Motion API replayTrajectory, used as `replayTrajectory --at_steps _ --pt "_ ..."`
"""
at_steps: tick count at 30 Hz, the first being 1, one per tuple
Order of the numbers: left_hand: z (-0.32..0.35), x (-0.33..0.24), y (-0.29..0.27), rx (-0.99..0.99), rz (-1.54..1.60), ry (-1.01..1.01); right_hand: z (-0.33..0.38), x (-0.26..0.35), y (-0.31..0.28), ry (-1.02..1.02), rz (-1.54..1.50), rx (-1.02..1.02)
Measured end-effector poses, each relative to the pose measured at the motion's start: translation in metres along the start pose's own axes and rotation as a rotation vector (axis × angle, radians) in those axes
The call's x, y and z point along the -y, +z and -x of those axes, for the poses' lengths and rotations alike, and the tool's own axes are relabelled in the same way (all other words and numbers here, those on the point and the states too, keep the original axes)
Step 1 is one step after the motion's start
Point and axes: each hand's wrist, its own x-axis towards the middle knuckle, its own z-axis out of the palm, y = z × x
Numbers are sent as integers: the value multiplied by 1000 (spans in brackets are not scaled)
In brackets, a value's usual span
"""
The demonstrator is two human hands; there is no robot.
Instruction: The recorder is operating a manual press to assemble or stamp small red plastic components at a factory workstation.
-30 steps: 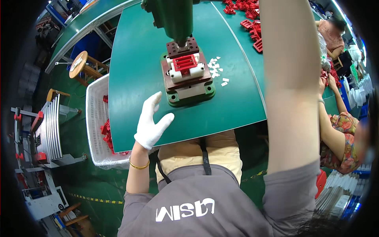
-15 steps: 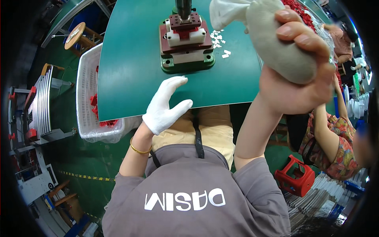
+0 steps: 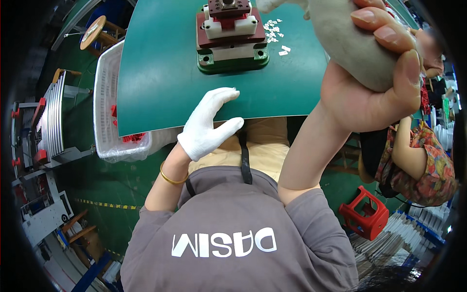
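My left hand [image 3: 206, 124], in a white glove, rests open on the near edge of the green table [image 3: 160, 73], fingers spread, holding nothing. My right hand [image 3: 374, 85], bare, is raised close to the camera and grips a beige cloth bundle [image 3: 350, 44]. A press fixture [image 3: 231, 34] with red and white blocks on a green base stands at the table's far middle. Small white parts [image 3: 275, 29] lie scattered to its right.
A white mesh basket [image 3: 104, 112] holding red parts sits left of the table. A red plastic stool [image 3: 367, 214] stands on the floor at right. Another person in a patterned sleeve [image 3: 421, 160] sits to the right. Metal racks [image 3: 46, 121] stand at left.
My right hand has come up toward the camera with the beige cloth bundle in its grip. My left hand has shifted slightly onto the table's near edge.
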Motion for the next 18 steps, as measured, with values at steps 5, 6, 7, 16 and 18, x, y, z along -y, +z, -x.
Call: replayTrajectory --at_steps 5,6,7,16,18 --pt "-7 3 1 21 -12 3 16 -1 -4 4 -61 49" --pt "-8 5 1 21 -13 -1 25 0 -7 56 -96 65" --pt "-11 7 1 25 -11 9 33 0 -9 107 -129 80" --pt "-17 -2 -18 -21 21 -55 33 -6 1 4 -21 -38" --pt "-27 4 -26 -68 34 -62 1 10 -7 102 -77 -31"
